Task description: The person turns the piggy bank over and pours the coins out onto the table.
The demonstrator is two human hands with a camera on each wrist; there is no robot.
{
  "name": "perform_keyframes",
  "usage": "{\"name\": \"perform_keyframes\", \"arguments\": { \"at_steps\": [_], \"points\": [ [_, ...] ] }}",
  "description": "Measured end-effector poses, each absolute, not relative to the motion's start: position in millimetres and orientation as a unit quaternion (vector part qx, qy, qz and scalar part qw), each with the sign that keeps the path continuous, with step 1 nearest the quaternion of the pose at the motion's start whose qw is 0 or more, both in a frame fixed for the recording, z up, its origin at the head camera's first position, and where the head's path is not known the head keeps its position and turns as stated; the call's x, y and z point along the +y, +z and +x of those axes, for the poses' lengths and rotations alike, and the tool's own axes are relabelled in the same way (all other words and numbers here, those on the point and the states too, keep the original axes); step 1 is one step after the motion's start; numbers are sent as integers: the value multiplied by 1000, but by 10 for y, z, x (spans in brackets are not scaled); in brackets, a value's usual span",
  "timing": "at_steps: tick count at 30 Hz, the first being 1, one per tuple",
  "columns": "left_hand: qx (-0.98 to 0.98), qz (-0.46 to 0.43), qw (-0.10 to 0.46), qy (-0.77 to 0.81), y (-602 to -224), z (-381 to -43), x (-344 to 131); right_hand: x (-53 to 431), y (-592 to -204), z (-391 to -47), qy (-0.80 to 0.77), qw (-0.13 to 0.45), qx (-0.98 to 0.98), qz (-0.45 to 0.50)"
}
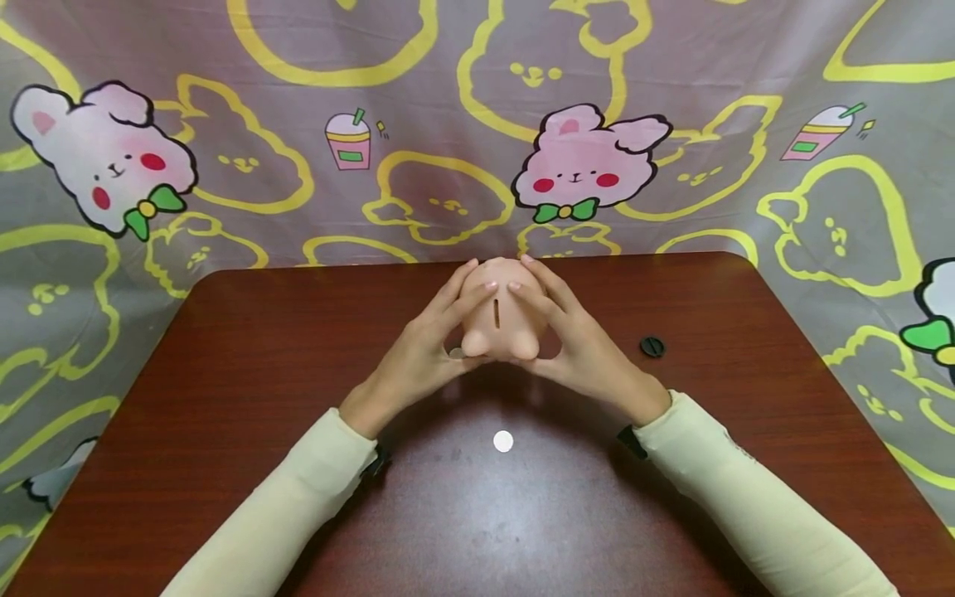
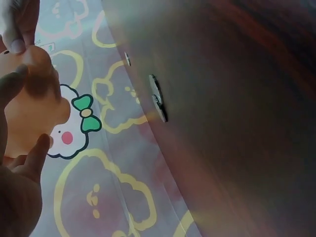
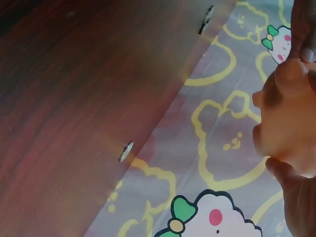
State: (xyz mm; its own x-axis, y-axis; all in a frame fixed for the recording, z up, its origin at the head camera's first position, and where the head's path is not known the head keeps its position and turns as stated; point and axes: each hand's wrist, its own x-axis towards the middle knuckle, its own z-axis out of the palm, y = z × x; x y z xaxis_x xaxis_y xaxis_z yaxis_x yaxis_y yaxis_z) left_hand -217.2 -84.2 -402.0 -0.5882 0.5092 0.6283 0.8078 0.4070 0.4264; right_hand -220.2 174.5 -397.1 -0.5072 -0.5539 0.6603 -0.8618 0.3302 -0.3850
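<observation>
Pink piggy bank (image 1: 497, 337), two-handed grip (image 1: 418, 347) (image 1: 587, 344), likely coin (image 1: 503, 441)

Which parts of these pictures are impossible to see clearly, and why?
Head: underside of the piggy bank, hidden by its body.
Head: markings on the white disc, washed out.
Head: part of the grey disc, behind the left hand.
Left wrist: piggy bank's side, cut by left edge.

Two hands (image 1: 421, 338) (image 1: 589, 342) and one slotted bank (image 1: 511, 319), center frame. One black cap (image 1: 652, 347) appears right of center, one white disc (image 1: 503, 441) below center, at least one partly hidden disc (image 1: 456, 353) left of center.
</observation>
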Motion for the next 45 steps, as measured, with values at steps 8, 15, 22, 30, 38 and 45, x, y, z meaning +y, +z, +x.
{"name": "perform_keyframes", "arguments": {
  "at_steps": [8,15,22,30,38,45],
  "points": [
    [-819,-396,151,-388,-4012,-2199,-851,1752,-3998,-2212,378,188,-802,423],
    [-791,-299,-42,-533,-4039,-2226,-810,1761,-4005,-2217,499,6,-821,278],
    [-822,-219,-91,-517,-4057,-2251,-759,1723,-3978,-2326,588,-162,-781,137],
    [-819,-170,-131,-533,-4038,-2244,-715,1699,-3934,-2357,633,-244,-732,68],
    [-821,-172,-126,-530,-4038,-2242,-708,1702,-3946,-2355,638,-253,-724,70],
    [-825,-205,-71,-522,-4010,-2266,-728,1698,-3946,-2333,637,-196,-737,112]
  ]
}}
